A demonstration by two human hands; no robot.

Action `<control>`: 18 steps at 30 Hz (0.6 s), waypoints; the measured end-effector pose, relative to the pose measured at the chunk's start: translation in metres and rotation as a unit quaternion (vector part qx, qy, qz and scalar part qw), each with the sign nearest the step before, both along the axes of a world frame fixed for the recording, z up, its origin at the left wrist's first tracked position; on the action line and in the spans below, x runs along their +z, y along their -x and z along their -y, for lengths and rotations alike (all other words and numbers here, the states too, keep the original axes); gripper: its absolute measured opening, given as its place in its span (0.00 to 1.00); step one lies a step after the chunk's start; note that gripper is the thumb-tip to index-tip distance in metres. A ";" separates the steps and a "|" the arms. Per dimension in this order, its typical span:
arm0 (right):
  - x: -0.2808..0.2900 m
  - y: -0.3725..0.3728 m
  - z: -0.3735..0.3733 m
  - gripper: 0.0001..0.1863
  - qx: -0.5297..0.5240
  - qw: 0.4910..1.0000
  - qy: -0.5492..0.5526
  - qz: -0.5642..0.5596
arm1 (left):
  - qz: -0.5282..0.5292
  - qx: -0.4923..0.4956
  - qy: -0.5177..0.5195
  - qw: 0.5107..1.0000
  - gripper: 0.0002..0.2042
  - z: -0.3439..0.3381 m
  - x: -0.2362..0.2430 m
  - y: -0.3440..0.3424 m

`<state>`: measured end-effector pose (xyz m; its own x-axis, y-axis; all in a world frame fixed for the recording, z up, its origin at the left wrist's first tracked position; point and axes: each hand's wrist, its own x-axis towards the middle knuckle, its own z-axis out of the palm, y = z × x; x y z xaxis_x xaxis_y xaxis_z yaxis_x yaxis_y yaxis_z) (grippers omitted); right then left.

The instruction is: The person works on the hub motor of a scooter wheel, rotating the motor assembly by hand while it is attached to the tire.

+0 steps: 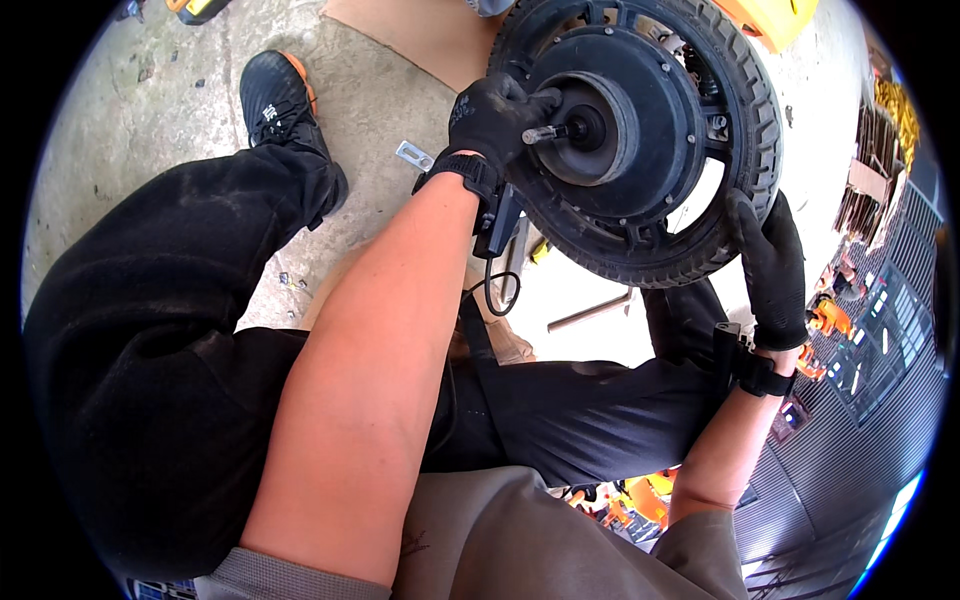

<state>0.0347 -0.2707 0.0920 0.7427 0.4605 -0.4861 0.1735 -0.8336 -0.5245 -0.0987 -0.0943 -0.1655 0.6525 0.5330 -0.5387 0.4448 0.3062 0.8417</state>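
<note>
A black spoked wheel with a knobby tyre (762, 120) and a large round hub (655, 110) is held tilted in front of me. From the hub's recessed middle a metal axle (545, 133) sticks out toward the left. My left hand (490, 118), in a black glove, is closed at the wheel's left side, its fingertips against the hub's raised rim near the axle. On the lower right of the tyre my right hand (775, 270), also gloved, grips the tread with the thumb on the near side. Its other fingers are partly hidden.
Flat cardboard (410, 40) lies on the concrete floor (180, 95) beyond my left shoe (275, 100). A slotted metal plate (413, 155) shows beside my left wrist. Beneath the wheel is a metal bar (590, 310). Stacked cardboard (868, 190) stands at the right.
</note>
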 end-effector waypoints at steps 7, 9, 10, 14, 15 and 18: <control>0.000 0.001 -0.001 0.20 -0.002 1.000 -0.009 0.004 | -0.021 0.011 0.004 1.000 0.25 0.009 -0.004 0.000; -0.001 0.000 0.001 0.20 -0.005 1.000 -0.015 -0.001 | -0.035 -0.015 -0.020 0.999 0.25 0.009 -0.004 0.000; -0.001 0.000 0.001 0.20 -0.007 1.000 -0.019 -0.004 | -0.042 -0.028 -0.032 0.998 0.26 0.009 -0.004 0.000; -0.002 0.001 -0.001 0.20 -0.015 1.000 -0.020 -0.005 | -0.041 -0.059 -0.037 0.997 0.24 0.008 -0.004 -0.002; -0.001 0.002 -0.002 0.20 -0.017 1.000 -0.019 -0.004 | -0.034 -0.068 -0.022 0.997 0.24 0.007 -0.006 -0.004; -0.001 0.002 -0.003 0.20 -0.011 1.000 -0.012 -0.002 | 0.000 -0.092 -0.008 0.996 0.23 0.002 -0.013 -0.007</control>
